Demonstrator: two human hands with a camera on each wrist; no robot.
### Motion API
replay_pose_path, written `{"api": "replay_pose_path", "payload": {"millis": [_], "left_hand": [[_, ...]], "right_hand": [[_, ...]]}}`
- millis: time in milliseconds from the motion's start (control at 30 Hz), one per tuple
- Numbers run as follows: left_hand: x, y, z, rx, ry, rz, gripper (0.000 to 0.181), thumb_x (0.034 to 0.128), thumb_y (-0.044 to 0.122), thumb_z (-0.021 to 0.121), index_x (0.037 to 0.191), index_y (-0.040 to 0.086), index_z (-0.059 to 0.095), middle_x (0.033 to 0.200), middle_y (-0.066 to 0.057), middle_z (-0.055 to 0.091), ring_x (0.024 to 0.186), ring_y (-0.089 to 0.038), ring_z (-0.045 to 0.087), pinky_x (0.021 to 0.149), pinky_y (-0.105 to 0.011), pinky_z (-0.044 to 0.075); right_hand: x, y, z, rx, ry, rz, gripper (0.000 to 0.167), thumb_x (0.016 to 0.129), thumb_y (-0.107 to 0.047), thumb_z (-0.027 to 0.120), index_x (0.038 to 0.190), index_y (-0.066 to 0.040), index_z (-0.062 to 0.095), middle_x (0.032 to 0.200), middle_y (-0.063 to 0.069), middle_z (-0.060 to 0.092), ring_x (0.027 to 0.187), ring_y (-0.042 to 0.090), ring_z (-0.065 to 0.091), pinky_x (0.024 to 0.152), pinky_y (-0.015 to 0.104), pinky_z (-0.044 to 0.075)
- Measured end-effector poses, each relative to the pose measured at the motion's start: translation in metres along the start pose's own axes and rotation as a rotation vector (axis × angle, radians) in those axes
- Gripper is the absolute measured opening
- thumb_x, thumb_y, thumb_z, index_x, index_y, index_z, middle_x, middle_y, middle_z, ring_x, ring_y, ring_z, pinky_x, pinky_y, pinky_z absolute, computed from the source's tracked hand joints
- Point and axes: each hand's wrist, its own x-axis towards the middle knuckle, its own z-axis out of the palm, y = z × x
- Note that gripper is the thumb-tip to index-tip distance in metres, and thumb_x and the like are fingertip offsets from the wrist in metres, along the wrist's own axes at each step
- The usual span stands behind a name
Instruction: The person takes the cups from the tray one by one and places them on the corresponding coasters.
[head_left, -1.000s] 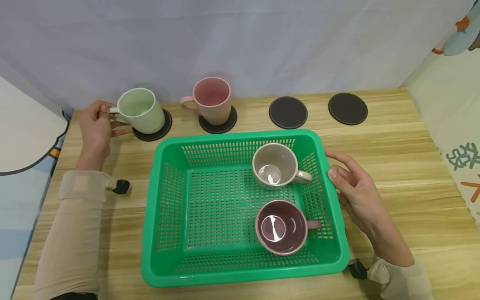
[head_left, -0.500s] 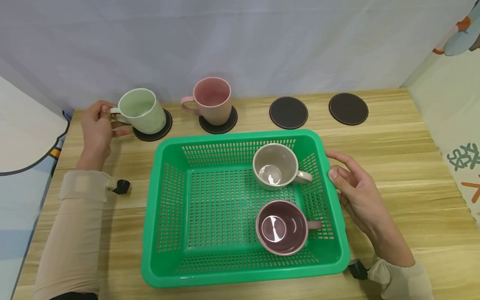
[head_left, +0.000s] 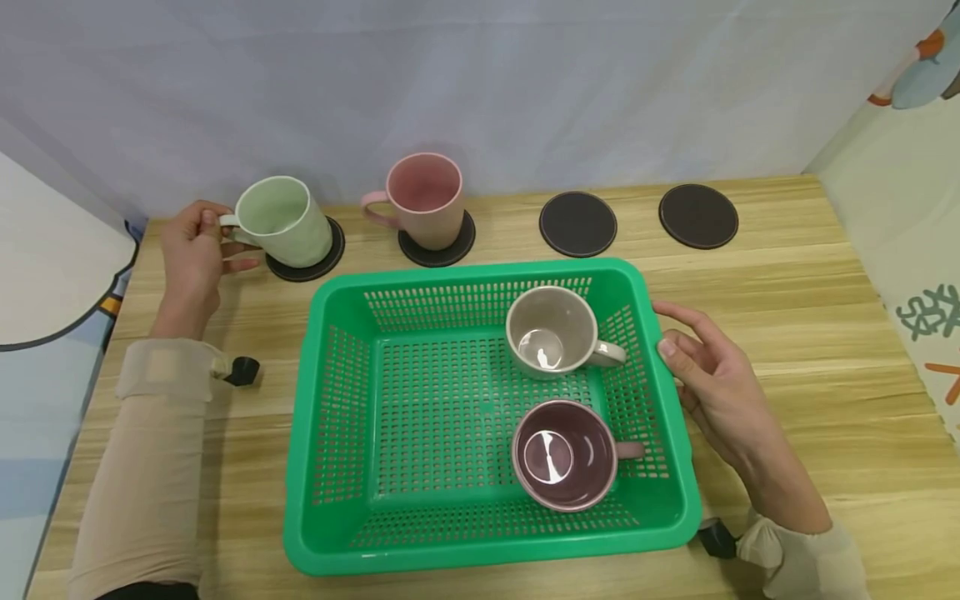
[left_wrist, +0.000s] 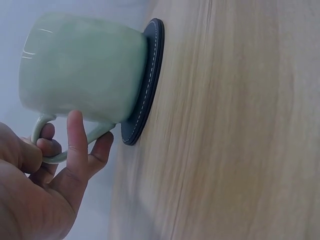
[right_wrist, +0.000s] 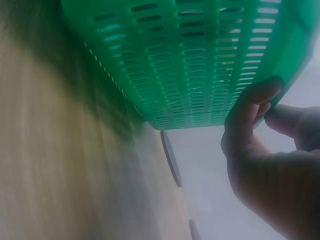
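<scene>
At the back left, my left hand [head_left: 192, 250] pinches the handle of a pale green mug [head_left: 288, 229]. That mug stands on a round dark coaster [left_wrist: 145, 95] with pale stitching, its base against it in the left wrist view. My right hand [head_left: 720, 387] holds the right rim of a green plastic basket [head_left: 480, 558], thumb on top and fingers under the edge, as the right wrist view also shows. Inside the basket, toward its right side, sit a beige mug [head_left: 551, 329] and a mauve mug [head_left: 564, 457], handles pointing right.
A pink mug [head_left: 425, 200] stands on another coaster [head_left: 461, 246] at the back. Two bare coasters, one [head_left: 577, 223] nearer the middle and one [head_left: 698, 216] farther right, lie on the wooden table [head_left: 810, 308]. A pale cloth [head_left: 495, 92] hangs behind.
</scene>
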Motion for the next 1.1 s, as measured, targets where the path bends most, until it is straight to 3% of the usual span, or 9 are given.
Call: {"api": "replay_pose_path", "payload": {"millis": [700,1100], "left_hand": [[0.0005,-0.0015,-0.0022,-0.006,-0.002,-0.017,0.03,0.109,0.026,0.043,0.097,0.009,0.066,0.089,-0.002,0.055,0.07,-0.01,0.077,0.055,-0.024,0.062],[-0.0018,-0.0012,-0.0034,0.011,0.004,-0.042,0.025,0.1094,0.029,0.046,0.119,0.011,0.06,0.111,-0.001,0.061,0.073,-0.01,0.077,0.063,-0.023,0.064]], "right_hand": [[-0.0003,0.0005,-0.0002,0.005,-0.003,0.0,0.045,0.111,-0.002,0.044,0.156,-0.008,0.041,0.104,0.0,0.072,0.084,0.009,0.075,0.07,0.028,0.066],[-0.0001,-0.0009,0.0011,0.012,0.005,0.006,0.045,0.111,-0.002,0.045,0.156,-0.008,0.041,0.103,0.0,0.073,0.084,0.009,0.075,0.069,0.028,0.066]]}}
